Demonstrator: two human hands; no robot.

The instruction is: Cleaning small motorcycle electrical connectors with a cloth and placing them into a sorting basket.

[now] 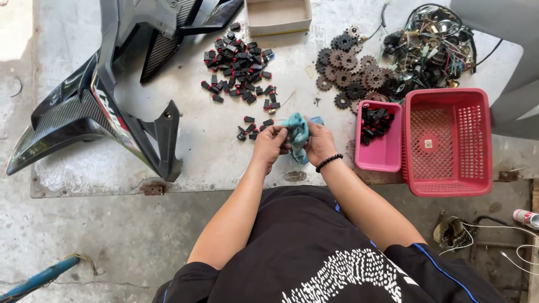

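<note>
The person's left hand (270, 141) and right hand (318, 141) meet low over the grey, stained metal table (236, 163), both closed on a crumpled teal cloth (298, 134). The left fingertips pinch toward the cloth's edge, apparently around a small part, though the part itself is hidden; the right fingers curl round the cloth's bulk, a black bead bracelet (329, 162) at that wrist. The wiping looks best done with the part kept pinched firmly and turned inside the cloth, low over the table so a slip costs little.

Just left of the hands lie a few small black-and-red plastic switches (252, 129); beyond them sits the larger scattered heap of the same switches (238, 70). To the right, a pink plastic tub (380, 143) holds more of them, touching a red perforated plastic basket (449, 143). Farther back are rusty steel sprockets (351, 73), a tangle of coloured wiring (432, 47) and an open cardboard box (278, 15). A black motorcycle fairing panel (95, 106) fills the left side. Nothing lies between the hands and the pink tub.
</note>
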